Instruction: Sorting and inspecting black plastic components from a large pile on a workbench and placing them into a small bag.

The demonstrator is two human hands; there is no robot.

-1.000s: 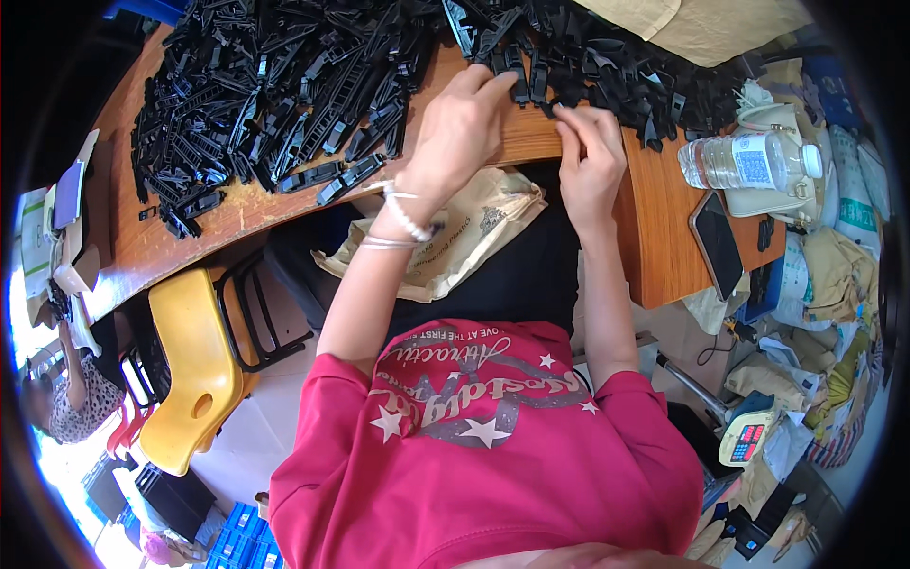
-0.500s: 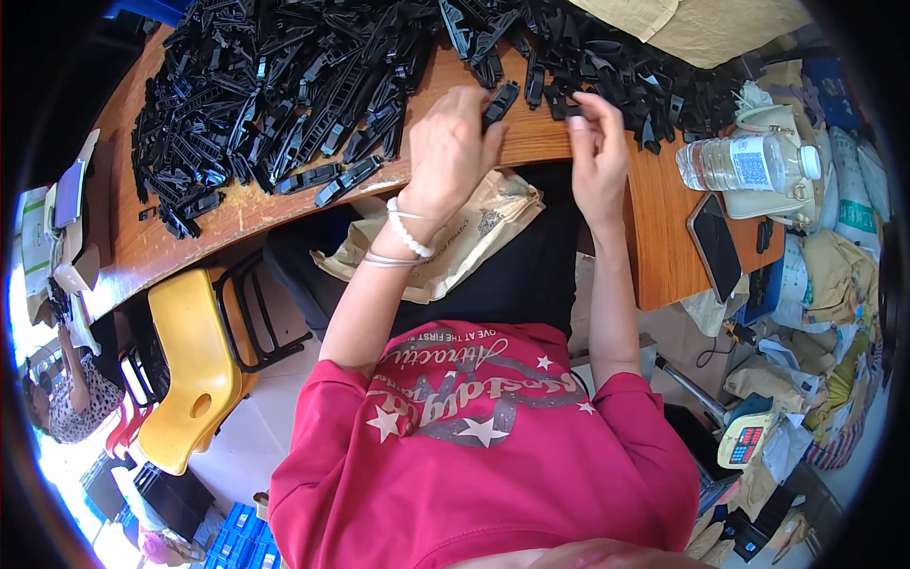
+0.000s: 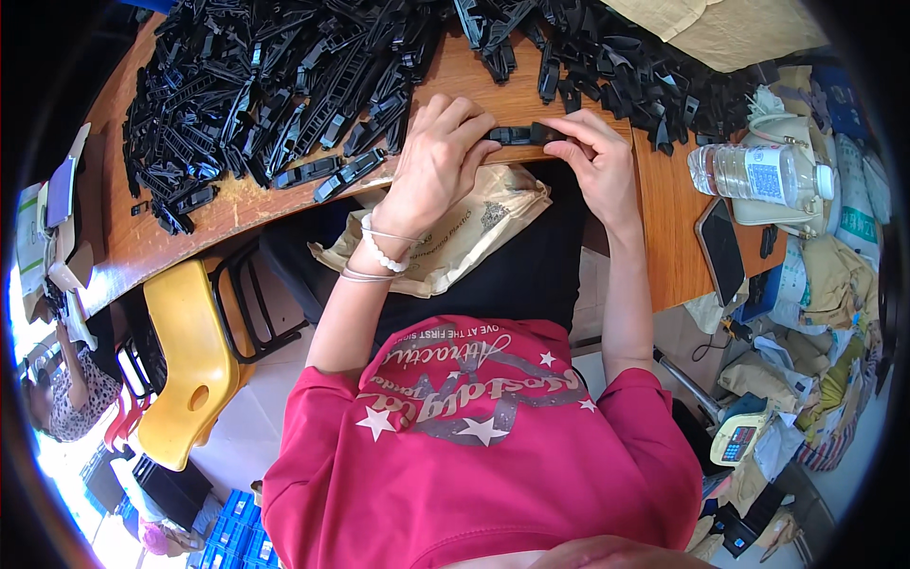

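My left hand (image 3: 438, 159) and my right hand (image 3: 595, 157) hold one long black plastic part (image 3: 523, 135) between them at the near edge of the wooden table (image 3: 493, 87). The left fingers pinch its left end, the right fingers its right end. A large heap of black plastic parts (image 3: 275, 90) covers the table to the left, and a second pile of black parts (image 3: 616, 57) lies behind my right hand. A tan paper bag (image 3: 464, 242) rests on my lap under my left wrist, which wears bead bracelets.
A clear water bottle (image 3: 758, 173) lies at the table's right end beside a dark phone (image 3: 722, 248). A yellow chair (image 3: 185, 360) stands at the left. Another person (image 3: 62, 398) sits at far left. Bags and a small scale (image 3: 739, 438) crowd the floor at right.
Both hands drew back from the piles to the table's near edge. They now hold one black part together between them.
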